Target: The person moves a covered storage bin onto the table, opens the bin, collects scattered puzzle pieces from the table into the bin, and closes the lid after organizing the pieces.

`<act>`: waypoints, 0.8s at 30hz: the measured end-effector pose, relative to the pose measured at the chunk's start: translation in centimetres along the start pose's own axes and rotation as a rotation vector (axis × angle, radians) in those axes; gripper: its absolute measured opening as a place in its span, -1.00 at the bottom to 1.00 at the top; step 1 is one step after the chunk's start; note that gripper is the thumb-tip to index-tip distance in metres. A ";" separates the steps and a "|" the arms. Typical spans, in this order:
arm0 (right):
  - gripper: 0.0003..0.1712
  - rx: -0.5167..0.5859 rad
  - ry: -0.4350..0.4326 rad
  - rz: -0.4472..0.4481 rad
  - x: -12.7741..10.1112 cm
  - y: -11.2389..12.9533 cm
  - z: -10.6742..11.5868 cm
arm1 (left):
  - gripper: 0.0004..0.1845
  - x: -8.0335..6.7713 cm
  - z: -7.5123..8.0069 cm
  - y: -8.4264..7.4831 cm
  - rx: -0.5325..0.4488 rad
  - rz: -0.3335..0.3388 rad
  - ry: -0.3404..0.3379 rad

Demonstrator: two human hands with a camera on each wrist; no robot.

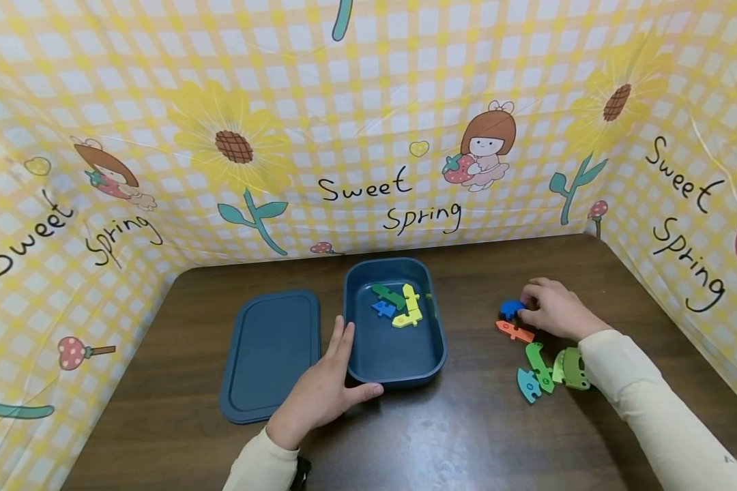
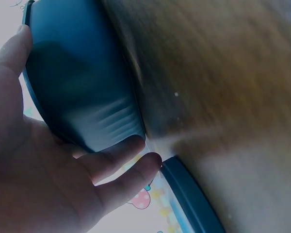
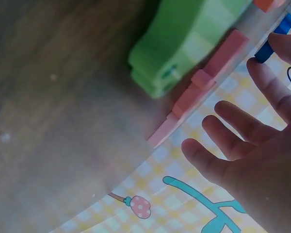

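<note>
Right hand [image 1: 555, 308]: the thumb and the index finger pinch the dark blue piece [image 1: 510, 309]; the other 3 fingers stand apart and hold nothing.
Dark blue piece: it is in the right part of the table [image 1: 454, 423], towards the far right corner; whether it is lifted, I cannot tell.
Left hand [image 1: 319, 392]: the fingers are spread and rest against the box [image 1: 399, 354] at its near left corner, with the thumb at the near edge; it pinches nothing.
Inside the box: a dark green piece [image 1: 389, 296], a small blue piece [image 1: 383, 309] and a yellow shape [image 1: 407, 318], which may be 2 parts.
Step at the box: I judge that pieces are being collected into it, and now the dark blue piece is picked.
Next move: probably it calls for carrying this piece over the right edge of the box, while the left hand steadies the wall.
Loose pieces: orange [image 1: 514, 331], long green [image 1: 540, 368], light blue [image 1: 529, 386] and light green [image 1: 574, 368], all between the box and the right table edge.
Lid [image 1: 273, 354]: lies flat beside the left edge of the box; I see no brand on it.
Writing on the cloth [image 1: 368, 136]: "Sweet Spring", black, 3 times, along the left, far and right sides.
Marks on pieces: too small for reading.
</note>
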State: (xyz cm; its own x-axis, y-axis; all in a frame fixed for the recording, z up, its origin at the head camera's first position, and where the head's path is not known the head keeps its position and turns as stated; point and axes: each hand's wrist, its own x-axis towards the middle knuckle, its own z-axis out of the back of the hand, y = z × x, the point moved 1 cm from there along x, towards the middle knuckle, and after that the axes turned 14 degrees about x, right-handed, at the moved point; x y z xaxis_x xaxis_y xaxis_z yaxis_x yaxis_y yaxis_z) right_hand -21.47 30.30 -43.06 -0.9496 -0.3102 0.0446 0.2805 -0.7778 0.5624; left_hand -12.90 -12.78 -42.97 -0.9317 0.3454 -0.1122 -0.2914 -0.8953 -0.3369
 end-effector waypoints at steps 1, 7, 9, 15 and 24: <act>-0.85 0.002 -0.003 0.001 0.0 0.1 0.1 | 0.21 0.0 0.0 0.0 0.002 0.001 0.001; -0.86 0.028 -0.005 -0.010 0.2 0.6 0.4 | 0.21 -0.1 0.2 -0.1 -0.011 0.001 -0.001; -0.87 0.046 0.001 -0.024 0.2 0.8 0.5 | 0.20 -0.2 0.3 -0.2 -0.017 0.000 0.001; -0.83 0.096 0.027 -0.049 0.8 2.0 0.8 | 0.21 -0.3 0.4 -0.2 -0.018 0.003 0.006; -0.78 0.126 0.036 -0.039 1.6 3.7 0.7 | 0.22 -0.2 0.2 0.0 -0.019 -0.011 0.008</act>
State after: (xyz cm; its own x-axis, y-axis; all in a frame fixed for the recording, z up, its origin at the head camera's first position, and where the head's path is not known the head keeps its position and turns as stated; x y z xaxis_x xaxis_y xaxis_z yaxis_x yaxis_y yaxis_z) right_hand -22.10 27.31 -40.36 -0.9532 -0.3023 -0.0083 0.2211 -0.7153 0.6629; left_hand -12.76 -12.89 -42.72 -0.9267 0.3576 -0.1158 -0.2974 -0.8860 -0.3556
